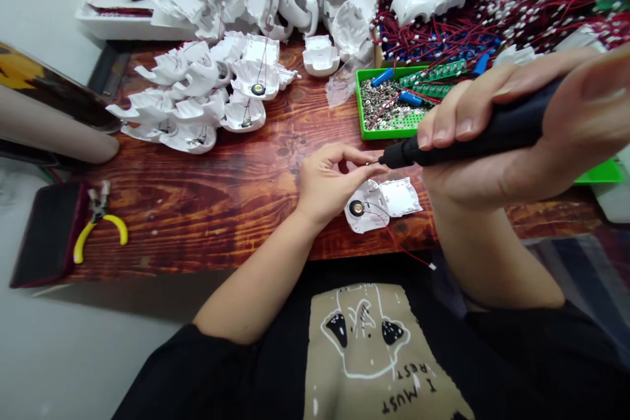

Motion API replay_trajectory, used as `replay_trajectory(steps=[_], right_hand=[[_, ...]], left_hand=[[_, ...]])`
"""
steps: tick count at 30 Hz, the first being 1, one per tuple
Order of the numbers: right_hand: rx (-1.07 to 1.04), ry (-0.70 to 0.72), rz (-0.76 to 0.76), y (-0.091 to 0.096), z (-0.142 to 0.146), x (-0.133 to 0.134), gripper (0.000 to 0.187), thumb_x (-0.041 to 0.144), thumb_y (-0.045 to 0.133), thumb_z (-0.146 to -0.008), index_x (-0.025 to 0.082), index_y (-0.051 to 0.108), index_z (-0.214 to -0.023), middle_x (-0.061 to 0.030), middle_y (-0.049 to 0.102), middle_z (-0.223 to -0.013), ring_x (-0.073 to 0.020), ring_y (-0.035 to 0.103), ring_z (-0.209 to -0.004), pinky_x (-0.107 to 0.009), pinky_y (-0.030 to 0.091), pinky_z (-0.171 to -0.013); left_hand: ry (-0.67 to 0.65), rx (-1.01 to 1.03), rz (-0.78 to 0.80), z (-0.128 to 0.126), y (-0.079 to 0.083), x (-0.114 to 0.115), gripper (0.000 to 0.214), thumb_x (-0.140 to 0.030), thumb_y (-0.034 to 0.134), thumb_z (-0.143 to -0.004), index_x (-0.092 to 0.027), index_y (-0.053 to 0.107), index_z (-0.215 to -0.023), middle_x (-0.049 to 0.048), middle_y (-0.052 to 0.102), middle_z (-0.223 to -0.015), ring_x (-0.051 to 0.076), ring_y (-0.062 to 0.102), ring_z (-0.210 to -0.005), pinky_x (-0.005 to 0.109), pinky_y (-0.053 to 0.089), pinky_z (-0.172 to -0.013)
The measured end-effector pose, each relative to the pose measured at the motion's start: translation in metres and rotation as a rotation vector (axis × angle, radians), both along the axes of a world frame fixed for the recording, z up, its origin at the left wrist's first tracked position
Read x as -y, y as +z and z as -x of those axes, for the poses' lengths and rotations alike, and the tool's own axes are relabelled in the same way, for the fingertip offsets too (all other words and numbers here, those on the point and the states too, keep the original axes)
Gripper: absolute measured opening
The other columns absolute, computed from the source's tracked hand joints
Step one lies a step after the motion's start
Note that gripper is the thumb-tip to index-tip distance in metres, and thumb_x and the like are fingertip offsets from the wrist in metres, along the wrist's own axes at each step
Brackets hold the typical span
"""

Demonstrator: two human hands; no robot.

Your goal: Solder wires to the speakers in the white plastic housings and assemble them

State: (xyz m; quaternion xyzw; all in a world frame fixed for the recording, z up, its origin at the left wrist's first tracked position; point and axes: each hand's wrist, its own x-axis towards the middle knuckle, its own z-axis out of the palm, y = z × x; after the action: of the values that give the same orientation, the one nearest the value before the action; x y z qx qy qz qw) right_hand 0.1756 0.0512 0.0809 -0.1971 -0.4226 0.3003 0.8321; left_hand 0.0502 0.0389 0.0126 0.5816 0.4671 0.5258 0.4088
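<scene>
My right hand (512, 138) is wrapped round a black electric screwdriver (472, 134) held level, its tip pointing left. My left hand (331, 182) pinches something tiny at the screwdriver's tip, thumb and forefinger pressed together; it looks like a screw but is too small to be sure. Just below both hands a white plastic shell (381, 202) lies on the wooden table (221, 203), with a small round speaker in it and a red wire trailing toward me.
A green tray (363, 115) of screws and blue parts stands behind the hands. Piles of white shells (197, 102) fill the left and back, red wires (492, 20) the back right. Yellow-handled pliers (98, 220) lie at the left beside a dark case (46, 230). Another person's arm (54, 128) rests far left.
</scene>
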Motion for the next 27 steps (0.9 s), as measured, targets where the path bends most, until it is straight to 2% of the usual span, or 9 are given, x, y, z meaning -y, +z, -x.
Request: replay_trajectory(steps=[3, 6, 8, 11, 14, 16, 18, 22, 27], right_hand=[[0.058, -0.005, 0.054, 0.000, -0.001, 0.008, 0.037, 0.031, 0.042, -0.100, 0.021, 0.050, -0.066, 0.0045, 0.040, -0.055, -0.0039, 0.045, -0.041, -0.020, 0.037, -0.039], [0.067, 0.041, 0.039, -0.003, -0.007, 0.013, 0.035, 0.036, 0.051, -0.096, 0.021, 0.051, -0.064, 0.0042, 0.041, -0.054, -0.0053, 0.045, -0.040, -0.023, 0.036, -0.037], [0.047, 0.092, 0.032, -0.008, -0.011, 0.014, 0.031, 0.038, 0.061, -0.089, 0.021, 0.054, -0.064, 0.0046, 0.041, -0.052, -0.0069, 0.044, -0.037, -0.024, 0.035, -0.033], [0.071, 0.173, 0.026, -0.018, -0.018, 0.016, 0.026, 0.037, 0.065, -0.085, 0.021, 0.057, -0.066, 0.0051, 0.043, -0.048, -0.0081, 0.043, -0.036, -0.024, 0.035, -0.032], [0.114, 0.251, 0.012, -0.030, -0.021, 0.018, 0.024, 0.038, 0.061, -0.086, 0.022, 0.057, -0.068, 0.0053, 0.044, -0.048, -0.0080, 0.043, -0.036, -0.023, 0.038, -0.032], [0.130, 0.300, 0.026, -0.037, -0.020, 0.020, 0.023, 0.038, 0.062, -0.085, 0.021, 0.058, -0.070, 0.0051, 0.045, -0.048, -0.0084, 0.044, -0.036, -0.023, 0.038, -0.031], [0.139, 0.330, 0.049, -0.042, -0.018, 0.023, 0.024, 0.040, 0.064, -0.084, 0.021, 0.059, -0.070, 0.0051, 0.045, -0.048, -0.0089, 0.045, -0.036, -0.024, 0.039, -0.032], [0.126, 0.350, 0.092, -0.045, -0.015, 0.029, 0.027, 0.043, 0.069, -0.082, 0.020, 0.060, -0.070, 0.0047, 0.048, -0.049, -0.0103, 0.047, -0.038, -0.026, 0.042, -0.034], [0.159, 0.352, 0.095, -0.047, -0.013, 0.029, 0.028, 0.043, 0.069, -0.082, 0.021, 0.058, -0.069, 0.0052, 0.049, -0.051, -0.0095, 0.047, -0.039, -0.026, 0.043, -0.035]], left_hand=[[-0.008, -0.108, -0.004, 0.000, 0.000, 0.001, 0.021, -0.034, 0.093, -0.066, -0.022, 0.076, -0.071, -0.0013, 0.072, -0.071, 0.012, 0.056, -0.063, 0.027, 0.045, -0.063], [-0.029, -0.301, -0.034, 0.002, 0.005, 0.005, 0.026, -0.035, 0.094, -0.065, -0.023, 0.074, -0.077, -0.0011, 0.074, -0.082, 0.018, 0.062, -0.083, 0.033, 0.048, -0.082], [-0.038, -0.402, -0.069, 0.008, 0.008, 0.010, 0.043, -0.040, 0.096, -0.060, -0.024, 0.074, -0.093, 0.0006, 0.075, -0.097, 0.023, 0.062, -0.098, 0.039, 0.048, -0.092], [-0.085, -0.441, -0.105, 0.023, 0.006, 0.025, 0.086, -0.058, 0.096, -0.051, -0.024, 0.065, -0.123, 0.0083, 0.067, -0.124, 0.030, 0.058, -0.116, 0.045, 0.046, -0.103], [-0.188, -0.441, -0.054, 0.039, -0.005, 0.042, 0.116, -0.074, 0.091, -0.043, -0.023, 0.052, -0.140, 0.0155, 0.056, -0.138, 0.036, 0.053, -0.126, 0.051, 0.046, -0.107], [-0.233, -0.457, -0.013, 0.046, -0.014, 0.052, 0.123, -0.077, 0.089, -0.042, -0.022, 0.046, -0.144, 0.0171, 0.053, -0.140, 0.037, 0.053, -0.126, 0.053, 0.045, -0.108], [-0.243, -0.472, 0.003, 0.047, -0.020, 0.058, 0.122, -0.073, 0.091, -0.044, -0.022, 0.044, -0.145, 0.0164, 0.054, -0.140, 0.036, 0.054, -0.124, 0.053, 0.045, -0.108], [-0.252, -0.519, -0.040, 0.044, -0.025, 0.060, 0.103, -0.060, 0.094, -0.055, -0.022, 0.048, -0.138, 0.0122, 0.061, -0.134, 0.033, 0.055, -0.123, 0.049, 0.043, -0.108], [-0.243, -0.555, -0.063, 0.043, -0.026, 0.059, 0.090, -0.058, 0.091, -0.062, -0.021, 0.052, -0.133, 0.0109, 0.064, -0.128, 0.032, 0.057, -0.120, 0.046, 0.043, -0.105]])
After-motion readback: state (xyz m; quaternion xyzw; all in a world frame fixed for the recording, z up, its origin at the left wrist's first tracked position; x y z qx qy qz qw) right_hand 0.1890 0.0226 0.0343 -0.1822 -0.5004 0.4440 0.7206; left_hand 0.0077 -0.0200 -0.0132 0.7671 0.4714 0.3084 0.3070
